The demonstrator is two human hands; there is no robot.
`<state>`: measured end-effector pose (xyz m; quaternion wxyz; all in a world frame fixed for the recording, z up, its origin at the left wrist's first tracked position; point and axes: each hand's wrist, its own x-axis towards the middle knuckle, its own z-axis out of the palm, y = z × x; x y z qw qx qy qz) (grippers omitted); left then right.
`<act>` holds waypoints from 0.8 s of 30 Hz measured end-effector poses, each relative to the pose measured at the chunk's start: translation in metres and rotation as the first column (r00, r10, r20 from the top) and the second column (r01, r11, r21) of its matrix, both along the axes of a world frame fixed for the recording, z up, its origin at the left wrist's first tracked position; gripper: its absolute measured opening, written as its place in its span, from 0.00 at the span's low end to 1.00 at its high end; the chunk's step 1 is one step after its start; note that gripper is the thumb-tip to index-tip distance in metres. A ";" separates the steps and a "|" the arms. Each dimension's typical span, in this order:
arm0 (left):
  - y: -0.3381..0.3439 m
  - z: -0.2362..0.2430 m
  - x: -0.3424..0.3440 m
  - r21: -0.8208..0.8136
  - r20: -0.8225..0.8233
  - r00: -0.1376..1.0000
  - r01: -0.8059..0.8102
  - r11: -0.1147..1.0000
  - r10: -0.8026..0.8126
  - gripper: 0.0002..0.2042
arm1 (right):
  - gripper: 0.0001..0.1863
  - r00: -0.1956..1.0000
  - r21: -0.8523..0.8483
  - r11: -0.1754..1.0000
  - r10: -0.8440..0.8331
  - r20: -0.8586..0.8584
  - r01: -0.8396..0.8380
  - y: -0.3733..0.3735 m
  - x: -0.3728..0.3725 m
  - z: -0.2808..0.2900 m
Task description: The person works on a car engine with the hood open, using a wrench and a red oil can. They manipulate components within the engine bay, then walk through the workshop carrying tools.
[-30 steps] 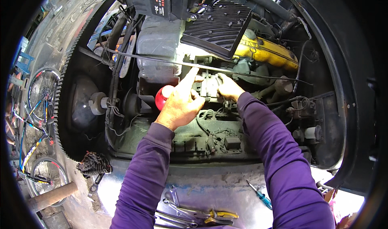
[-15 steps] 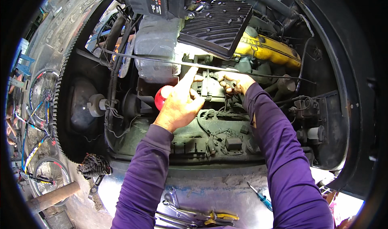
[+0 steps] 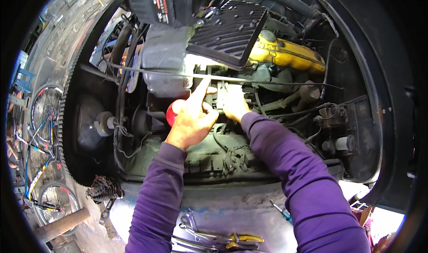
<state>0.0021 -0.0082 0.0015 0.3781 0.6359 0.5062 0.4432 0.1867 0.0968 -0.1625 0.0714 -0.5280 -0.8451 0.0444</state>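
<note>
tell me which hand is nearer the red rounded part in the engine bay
Left. The left hand is close beside the red rounded part, covering its right edge; the right hand is farther right.

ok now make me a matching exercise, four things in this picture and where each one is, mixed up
Things
1. left hand
2. screwdriver
3. yellow-handled pliers
4. bicycle

Places
A. far left of the picture
B. alongside the right sleeve
C. index fingertip at the long thin rod, as seen here
D. next to the wrenches

Pairs: 1-C, 2-B, 3-D, 4-A
</note>
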 end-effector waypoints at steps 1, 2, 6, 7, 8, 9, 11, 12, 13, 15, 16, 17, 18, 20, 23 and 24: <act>-0.002 0.000 -0.001 -0.028 0.048 0.999 0.003 1.000 -0.002 0.38 | 0.28 0.996 -0.188 0.982 -0.032 -0.086 0.015 0.003 0.001 0.001; -0.001 -0.001 0.000 -0.022 0.095 0.996 0.005 1.000 -0.003 0.38 | 0.28 0.956 -0.283 0.958 -0.119 -0.267 0.040 0.008 0.004 0.004; -0.002 -0.003 -0.001 0.035 0.028 1.000 -0.003 0.999 0.002 0.37 | 0.37 0.853 -0.638 0.768 -0.372 -0.366 0.061 0.032 0.034 0.025; -0.001 -0.003 -0.001 0.031 0.011 1.000 -0.006 0.999 0.006 0.37 | 0.39 0.840 -0.686 0.726 -0.393 -0.374 0.034 0.037 0.038 0.029; -0.002 -0.004 -0.001 0.039 0.005 1.000 -0.013 0.999 0.013 0.37 | 0.39 0.862 -0.684 0.730 -0.339 -0.377 -0.011 0.041 0.037 0.032; -0.002 -0.004 -0.001 0.016 0.003 1.000 -0.020 1.000 0.020 0.37 | 0.27 0.828 -0.804 0.589 -0.406 -0.387 -0.087 0.043 0.038 0.035; -0.002 -0.003 0.000 0.013 0.026 0.999 -0.025 1.000 0.025 0.37 | 0.10 0.755 -0.858 0.486 -0.496 -0.428 -0.166 0.051 0.033 0.040; -0.002 -0.003 0.000 -0.003 0.018 0.999 -0.028 1.000 0.028 0.37 | 0.01 0.651 -0.898 0.385 -0.629 -0.425 -0.214 0.053 0.035 0.043; -0.002 -0.003 0.001 -0.002 0.023 0.999 -0.028 1.000 0.028 0.37 | 0.04 0.547 -0.951 0.206 -0.781 -0.301 -0.230 0.056 0.035 0.046; -0.002 -0.003 0.001 -0.001 0.021 0.999 -0.029 1.000 0.029 0.37 | 0.07 0.272 -0.894 0.290 -0.880 -0.389 -0.341 0.056 0.038 0.050; -0.001 -0.003 0.001 0.002 0.013 1.000 -0.028 1.000 0.028 0.37 | 0.10 0.199 -0.903 0.247 -0.923 -0.330 -0.351 0.056 0.038 0.050; -0.001 -0.002 0.001 -0.011 0.009 1.000 -0.028 1.000 0.028 0.37 | 0.10 0.215 -0.873 0.224 -0.915 -0.342 -0.434 0.056 0.040 0.052; -0.001 -0.002 0.001 -0.005 0.017 1.000 -0.024 1.000 0.024 0.37 | 0.09 0.213 -0.871 0.208 -0.920 -0.329 -0.445 0.056 0.039 0.052; -0.001 -0.002 0.001 -0.034 0.056 0.998 -0.020 0.999 0.022 0.37 | 0.10 0.186 -0.874 0.134 -0.951 -0.246 -0.468 0.059 0.038 0.052; -0.002 -0.003 0.002 -0.001 0.064 0.998 -0.018 1.000 0.018 0.38 | 0.12 0.132 -0.846 -0.009 -0.989 -0.073 -0.533 0.071 0.035 0.048; -0.002 -0.004 0.002 -0.010 0.053 0.998 -0.021 1.000 0.022 0.38 | 0.13 0.122 -0.823 -0.034 -0.992 -0.044 -0.566 0.074 0.036 0.047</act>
